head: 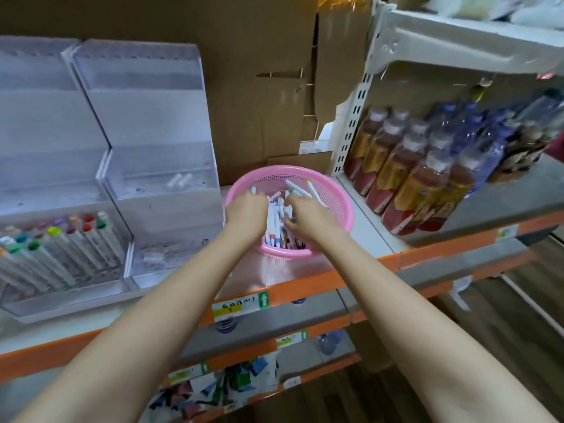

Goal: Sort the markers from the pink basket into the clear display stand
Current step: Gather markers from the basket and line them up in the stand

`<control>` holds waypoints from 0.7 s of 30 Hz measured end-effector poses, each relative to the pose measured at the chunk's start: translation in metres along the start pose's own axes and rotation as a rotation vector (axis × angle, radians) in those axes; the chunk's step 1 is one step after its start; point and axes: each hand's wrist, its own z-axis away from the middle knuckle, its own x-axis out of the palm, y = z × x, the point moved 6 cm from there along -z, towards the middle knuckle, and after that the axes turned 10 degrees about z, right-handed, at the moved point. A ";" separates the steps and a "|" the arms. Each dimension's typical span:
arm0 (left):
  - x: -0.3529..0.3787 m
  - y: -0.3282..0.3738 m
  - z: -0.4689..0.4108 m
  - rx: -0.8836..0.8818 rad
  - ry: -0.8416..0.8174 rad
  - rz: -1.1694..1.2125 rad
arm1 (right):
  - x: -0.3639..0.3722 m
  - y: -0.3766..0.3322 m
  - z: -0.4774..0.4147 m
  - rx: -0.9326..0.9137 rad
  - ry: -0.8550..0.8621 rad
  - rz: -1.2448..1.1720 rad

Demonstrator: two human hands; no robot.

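**Current Station Status**

The left grip [247, 210] and right grip [308, 213] are both inside the pink basket [343, 206], fingers curled among the loose markers [278, 219]. Whether either grip holds a marker cannot be told. The basket sits on the shelf [366, 235], just right of the clear display stand [158, 132]. A second stand [76, 297] further left holds capped markers.

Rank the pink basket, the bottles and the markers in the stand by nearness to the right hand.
1. Pink basket: the right hand reaches into it.
2. Bottles: on the shelf to its right.
3. Markers in the stand: far left.
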 end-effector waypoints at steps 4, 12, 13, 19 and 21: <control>0.006 0.004 -0.005 -0.022 -0.047 0.062 | 0.010 0.002 -0.011 0.026 -0.061 -0.063; 0.002 -0.009 -0.013 -0.088 0.064 0.374 | 0.010 0.015 -0.020 0.154 -0.008 -0.269; 0.002 -0.010 -0.015 -0.093 0.062 0.414 | 0.010 0.015 -0.020 0.153 -0.010 -0.287; 0.007 -0.011 -0.020 -0.091 -0.059 0.520 | 0.015 0.014 -0.022 0.137 -0.048 -0.286; 0.006 -0.012 -0.019 -0.089 -0.085 0.558 | 0.014 0.014 -0.022 0.151 -0.054 -0.316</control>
